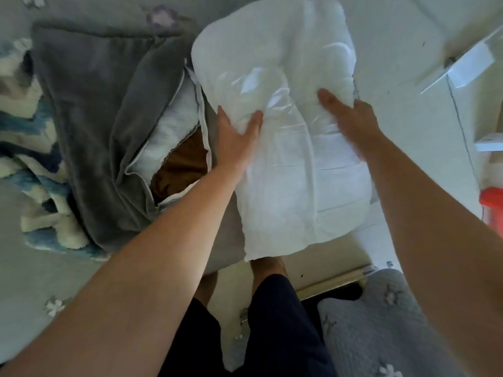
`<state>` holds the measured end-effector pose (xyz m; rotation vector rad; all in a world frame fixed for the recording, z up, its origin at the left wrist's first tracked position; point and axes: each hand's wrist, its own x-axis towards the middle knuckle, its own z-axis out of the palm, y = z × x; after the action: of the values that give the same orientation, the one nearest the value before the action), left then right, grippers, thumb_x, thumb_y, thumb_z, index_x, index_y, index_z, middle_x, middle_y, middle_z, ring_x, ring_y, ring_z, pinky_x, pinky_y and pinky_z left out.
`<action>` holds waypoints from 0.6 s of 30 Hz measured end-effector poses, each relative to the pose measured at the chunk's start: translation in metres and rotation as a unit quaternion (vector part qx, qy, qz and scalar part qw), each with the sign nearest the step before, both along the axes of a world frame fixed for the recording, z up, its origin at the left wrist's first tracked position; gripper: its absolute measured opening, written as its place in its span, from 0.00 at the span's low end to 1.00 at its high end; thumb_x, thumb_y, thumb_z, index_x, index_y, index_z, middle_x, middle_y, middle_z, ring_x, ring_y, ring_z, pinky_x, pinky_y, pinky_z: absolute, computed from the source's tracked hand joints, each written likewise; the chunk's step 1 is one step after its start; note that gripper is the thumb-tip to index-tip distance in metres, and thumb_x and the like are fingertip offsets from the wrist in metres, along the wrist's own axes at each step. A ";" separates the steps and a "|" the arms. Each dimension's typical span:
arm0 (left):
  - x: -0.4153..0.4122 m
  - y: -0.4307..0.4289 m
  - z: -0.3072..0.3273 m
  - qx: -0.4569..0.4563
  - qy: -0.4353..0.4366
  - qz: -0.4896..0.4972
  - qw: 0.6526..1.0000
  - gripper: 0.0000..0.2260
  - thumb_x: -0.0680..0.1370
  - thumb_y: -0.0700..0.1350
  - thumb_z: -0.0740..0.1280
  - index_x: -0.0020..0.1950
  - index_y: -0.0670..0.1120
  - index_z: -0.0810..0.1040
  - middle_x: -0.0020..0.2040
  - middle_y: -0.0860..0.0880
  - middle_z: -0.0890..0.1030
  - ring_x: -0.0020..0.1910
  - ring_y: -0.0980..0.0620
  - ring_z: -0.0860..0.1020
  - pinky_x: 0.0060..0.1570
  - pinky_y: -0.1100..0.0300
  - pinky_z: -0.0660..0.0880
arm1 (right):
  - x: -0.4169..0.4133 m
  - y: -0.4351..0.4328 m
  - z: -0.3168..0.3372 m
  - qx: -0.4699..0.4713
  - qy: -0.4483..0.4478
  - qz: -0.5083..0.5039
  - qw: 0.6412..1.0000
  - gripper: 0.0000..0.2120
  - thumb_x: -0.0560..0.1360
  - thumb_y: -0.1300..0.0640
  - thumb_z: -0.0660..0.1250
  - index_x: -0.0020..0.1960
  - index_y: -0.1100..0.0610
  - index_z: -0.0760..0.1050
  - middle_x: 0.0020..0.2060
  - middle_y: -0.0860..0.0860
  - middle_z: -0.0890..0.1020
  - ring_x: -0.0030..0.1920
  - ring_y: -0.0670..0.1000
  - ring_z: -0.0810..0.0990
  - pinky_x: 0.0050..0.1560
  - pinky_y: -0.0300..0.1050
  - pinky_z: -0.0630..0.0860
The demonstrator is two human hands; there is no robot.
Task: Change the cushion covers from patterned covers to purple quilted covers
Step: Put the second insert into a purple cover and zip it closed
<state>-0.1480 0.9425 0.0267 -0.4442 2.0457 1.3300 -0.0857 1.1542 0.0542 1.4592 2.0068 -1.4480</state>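
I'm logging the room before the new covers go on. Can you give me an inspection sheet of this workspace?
Surface: pale quilted surface with flower motifs, at left.
Job's things: bare white cushion insert; blue-and-white patterned cover lying at left; quilted flowered piece at lower right.
Clutter: grey cover, zip open, white filling and brown cloth showing.
Hands: left hand and right hand both grip the insert, thumbs in front.
Cables: thin dark line on the floor at right; cable or not, cannot tell.
Surroundings: white tiled floor; red object at right edge.
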 end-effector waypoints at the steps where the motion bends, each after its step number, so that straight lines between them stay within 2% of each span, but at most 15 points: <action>1: 0.004 -0.009 0.011 -0.004 -0.001 0.014 1.000 0.39 0.72 0.61 0.71 0.77 0.51 0.58 0.67 0.57 0.71 0.64 0.55 0.72 0.68 0.57 0.68 | 0.004 -0.005 0.009 -0.012 0.009 -0.003 1.000 0.24 0.67 0.34 0.74 0.52 0.51 0.81 0.46 0.44 0.84 0.48 0.44 0.84 0.50 0.39 0.79; 4: 0.026 -0.037 0.035 0.001 0.002 0.050 0.999 0.34 0.70 0.62 0.72 0.73 0.54 0.66 0.63 0.57 0.76 0.60 0.56 0.77 0.62 0.54 0.75 | 0.017 -0.015 0.039 -0.053 0.018 -0.007 0.998 0.23 0.64 0.35 0.77 0.47 0.53 0.82 0.45 0.47 0.86 0.47 0.46 0.85 0.51 0.42 0.81; 6: 0.045 -0.059 0.038 -0.004 0.020 0.051 0.998 0.30 0.72 0.59 0.72 0.71 0.54 0.68 0.61 0.58 0.78 0.58 0.59 0.77 0.60 0.57 0.76 | 0.025 -0.022 0.047 -0.082 -0.006 0.001 0.997 0.27 0.63 0.35 0.78 0.51 0.55 0.82 0.46 0.47 0.86 0.45 0.47 0.86 0.49 0.44 0.82; 8: 0.056 -0.081 0.030 -0.037 0.017 0.010 0.999 0.31 0.72 0.59 0.72 0.72 0.56 0.66 0.61 0.60 0.77 0.58 0.59 0.77 0.60 0.59 0.74 | 0.034 -0.033 0.040 -0.097 -0.078 0.029 0.992 0.29 0.64 0.37 0.78 0.56 0.54 0.79 0.48 0.47 0.84 0.43 0.47 0.84 0.43 0.41 0.80; 9: 0.058 -0.091 0.020 -0.057 0.001 -0.026 0.998 0.32 0.71 0.59 0.72 0.72 0.57 0.65 0.62 0.60 0.77 0.59 0.57 0.76 0.60 0.57 0.74 | 0.038 -0.038 0.031 -0.091 -0.138 0.051 0.985 0.33 0.64 0.37 0.78 0.61 0.55 0.77 0.52 0.49 0.82 0.46 0.49 0.83 0.45 0.42 0.79; 10: 0.056 -0.100 0.010 -0.078 -0.020 -0.065 0.995 0.34 0.68 0.60 0.73 0.72 0.58 0.64 0.62 0.58 0.76 0.60 0.55 0.76 0.61 0.54 0.73 | 0.039 -0.042 0.018 -0.077 -0.202 0.085 0.973 0.41 0.62 0.36 0.78 0.67 0.57 0.73 0.59 0.51 0.79 0.54 0.53 0.81 0.52 0.46 0.78; 12: 0.045 -0.112 -0.010 -0.124 -0.051 -0.111 0.985 0.40 0.62 0.61 0.74 0.71 0.56 0.64 0.63 0.53 0.74 0.62 0.51 0.73 0.63 0.50 0.72 | 0.037 -0.051 -0.006 -0.041 -0.278 0.195 0.940 0.60 0.58 0.32 0.78 0.78 0.59 0.57 0.75 0.57 0.65 0.72 0.59 0.67 0.70 0.55 0.68; 13: 0.037 -0.115 -0.018 -0.144 -0.048 -0.112 0.982 0.41 0.61 0.61 0.74 0.71 0.54 0.63 0.64 0.51 0.72 0.63 0.50 0.71 0.65 0.50 0.70 | 0.031 -0.055 -0.015 -0.033 -0.273 0.232 0.933 0.65 0.57 0.29 0.77 0.79 0.59 0.51 0.77 0.57 0.59 0.76 0.59 0.60 0.74 0.56 0.62; 14: 0.028 -0.116 -0.024 -0.161 -0.029 -0.116 0.980 0.41 0.62 0.60 0.74 0.71 0.51 0.63 0.66 0.49 0.70 0.65 0.49 0.68 0.66 0.51 0.68 | 0.024 -0.056 -0.024 -0.032 -0.230 0.240 0.943 0.66 0.54 0.28 0.77 0.79 0.59 0.53 0.76 0.56 0.61 0.76 0.57 0.61 0.75 0.54 0.61; 16: 0.008 -0.114 -0.031 -0.172 0.048 -0.147 0.973 0.30 0.68 0.57 0.70 0.64 0.44 0.68 0.65 0.45 0.68 0.65 0.46 0.66 0.66 0.49 0.68 | 0.014 -0.052 -0.045 -0.040 -0.115 0.158 0.980 0.57 0.47 0.29 0.80 0.69 0.54 0.69 0.65 0.49 0.76 0.67 0.48 0.74 0.68 0.47 0.70; 18: -0.010 -0.114 -0.031 -0.169 0.159 -0.139 0.963 0.19 0.72 0.52 0.62 0.56 0.40 0.71 0.60 0.42 0.71 0.60 0.45 0.68 0.62 0.49 0.69 | 0.015 -0.044 -0.070 -0.011 -0.068 0.109 0.992 0.52 0.46 0.27 0.79 0.64 0.52 0.76 0.57 0.46 0.82 0.59 0.45 0.80 0.63 0.47 0.76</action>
<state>-0.1575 0.8283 -0.0042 -0.0797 2.5079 0.9296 -0.0710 1.1097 -0.0160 1.2474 1.9897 -1.2427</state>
